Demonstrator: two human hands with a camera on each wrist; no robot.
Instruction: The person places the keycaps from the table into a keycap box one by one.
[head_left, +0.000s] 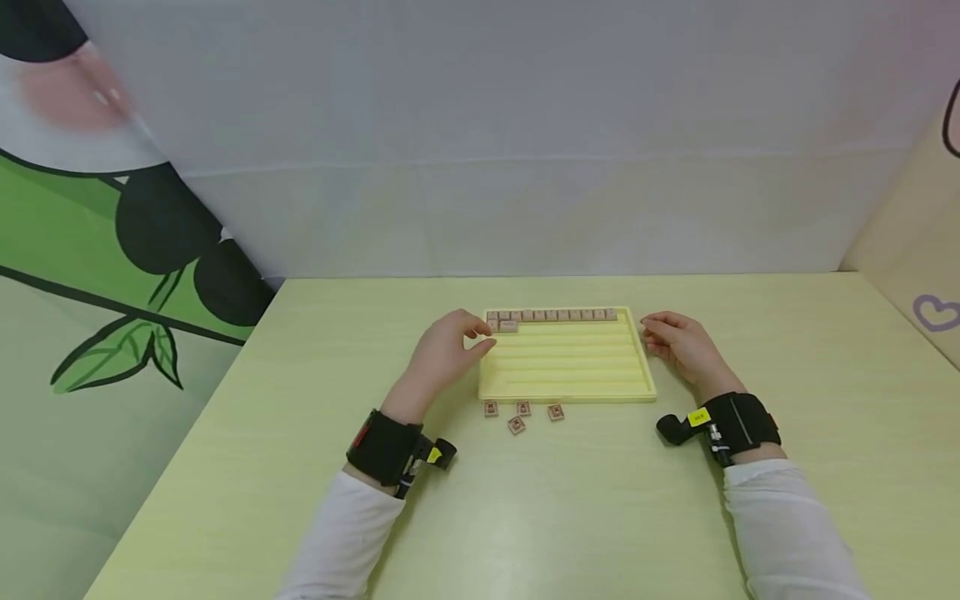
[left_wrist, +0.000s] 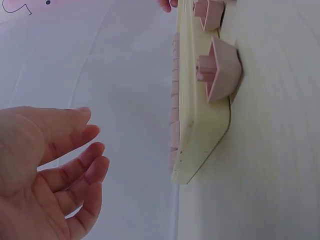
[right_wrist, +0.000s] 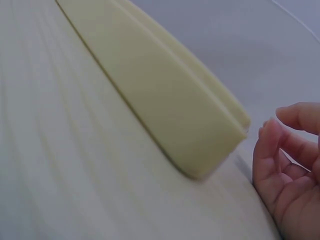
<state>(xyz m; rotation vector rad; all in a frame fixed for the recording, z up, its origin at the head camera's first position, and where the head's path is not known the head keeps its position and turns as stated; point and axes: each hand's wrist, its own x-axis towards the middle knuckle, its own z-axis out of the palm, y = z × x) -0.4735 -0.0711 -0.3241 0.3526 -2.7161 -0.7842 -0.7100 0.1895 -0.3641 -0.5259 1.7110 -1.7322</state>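
Observation:
A pale yellow tray point(head_left: 570, 400) with ridged rows lies on the table. Pink keycaps point(head_left: 563, 315) line its back row, and a wider keycap point(head_left: 508, 327) sits at the left of the second row. My left hand point(head_left: 448, 346) hovers by the tray's left edge, thumb and fingers apart, with nothing between them; the left wrist view shows the same bare hand point(left_wrist: 65, 165). At the right edge is my right hand point(head_left: 684, 350), its fingers loosely bent. No object shows in this hand point(right_wrist: 292, 170) in the right wrist view.
Several loose keycaps lie in front of the tray, among them a tilted keycap point(head_left: 517, 425) and another keycap point(head_left: 556, 412) to its right. The table point(head_left: 525, 517) ends at a pale curtain point(head_left: 525, 217) behind. A printed cloth point(head_left: 135, 350) hangs at the left.

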